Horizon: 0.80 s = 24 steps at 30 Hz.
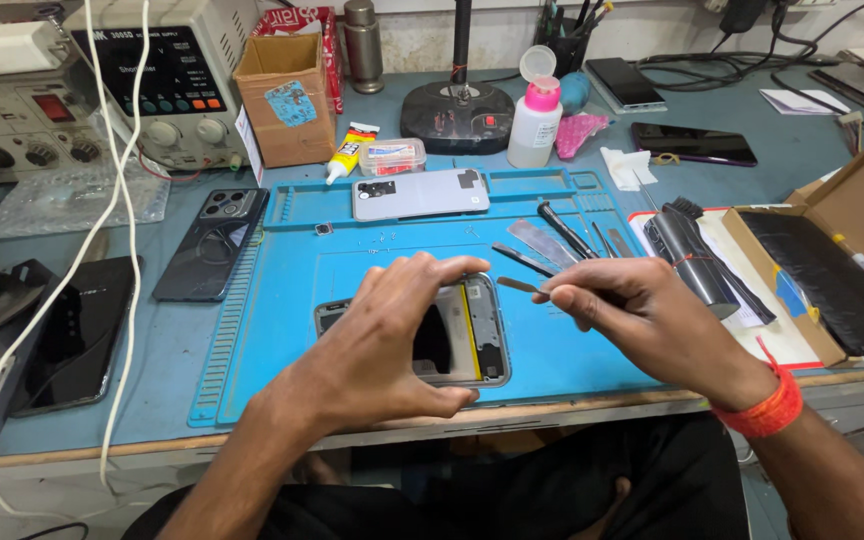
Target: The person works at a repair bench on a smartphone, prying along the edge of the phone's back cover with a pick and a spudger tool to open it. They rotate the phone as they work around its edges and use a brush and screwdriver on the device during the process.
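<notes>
Blue tabletop [812, 140] fills the frame, its worn wooden front edge nearest the camera, and on it lies a blue silicone mat [272, 330] with a ribbed left border and moulded trays along the top. At lower centre the left hand [392, 340] arches over an opened phone [457, 335], thumb on the near edge and fingers [432, 268] curled over the far edge, clamping the frame flat to the mat; a yellow strip and a grey metal shield show in the gap. Just right of it, the right hand [642, 320], an orange thread band at its wrist, pinches a thin metal pry tool [522, 286] between thumb and forefinger, the flat tip touching or nearly touching the phone's upper right corner. Doing this well, I judge, means keeping the blade shallow and almost level, sliding along the seam rather than levering hard, with the left hand pressing down so the frame cannot skate on the rubbery mat. Beyond the hands lie more slim steel tools [552, 240], then a pale grey back cover [420, 192], glossy and rectangular. At right sit a dark roll [687, 255] and an open cardboard box [852, 250] with black sheet inside. At left, two dark phones [210, 245] lie flat, and white cables [122, 200] cross them. Farthest back stand a small carton [287, 100], a glue tube [350, 152], a white bottle [534, 125] with a pink cap, a round black lamp base [457, 115] and a beige power supply [167, 85].
</notes>
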Motion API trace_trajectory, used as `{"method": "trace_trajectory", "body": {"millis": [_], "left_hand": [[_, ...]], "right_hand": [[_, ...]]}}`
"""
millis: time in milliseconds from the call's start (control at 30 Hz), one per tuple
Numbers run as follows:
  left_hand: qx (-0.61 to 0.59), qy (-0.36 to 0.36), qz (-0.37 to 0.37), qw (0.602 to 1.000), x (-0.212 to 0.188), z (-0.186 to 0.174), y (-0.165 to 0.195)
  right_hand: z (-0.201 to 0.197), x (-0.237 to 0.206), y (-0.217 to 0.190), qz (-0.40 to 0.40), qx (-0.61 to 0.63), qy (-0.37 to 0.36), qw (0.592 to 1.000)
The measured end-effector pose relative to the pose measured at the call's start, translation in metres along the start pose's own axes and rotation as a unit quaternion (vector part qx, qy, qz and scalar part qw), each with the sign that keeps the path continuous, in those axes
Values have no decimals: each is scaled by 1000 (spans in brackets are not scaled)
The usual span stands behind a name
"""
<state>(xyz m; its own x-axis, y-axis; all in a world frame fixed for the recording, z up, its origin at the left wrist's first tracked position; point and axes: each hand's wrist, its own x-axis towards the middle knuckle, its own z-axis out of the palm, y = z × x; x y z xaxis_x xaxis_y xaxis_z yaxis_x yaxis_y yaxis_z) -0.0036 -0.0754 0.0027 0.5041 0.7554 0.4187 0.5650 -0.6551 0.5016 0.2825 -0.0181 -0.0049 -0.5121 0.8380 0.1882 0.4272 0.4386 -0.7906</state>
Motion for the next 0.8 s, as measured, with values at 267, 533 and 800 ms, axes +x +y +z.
{"method": "trace_trajectory", "body": {"millis": [267,533,800], "left_hand": [[-12,-1,9,1000,-1,0,1],[-20,-6,-1,1000,-1,-1,0],[-26,-9,-11,1000,-2,-1,0]], "right_hand": [[3,-1,-4,14,38,-10,999],[2,-1,1,16,45,-17,999],[0,1,0,38,24,-26,999]]}}
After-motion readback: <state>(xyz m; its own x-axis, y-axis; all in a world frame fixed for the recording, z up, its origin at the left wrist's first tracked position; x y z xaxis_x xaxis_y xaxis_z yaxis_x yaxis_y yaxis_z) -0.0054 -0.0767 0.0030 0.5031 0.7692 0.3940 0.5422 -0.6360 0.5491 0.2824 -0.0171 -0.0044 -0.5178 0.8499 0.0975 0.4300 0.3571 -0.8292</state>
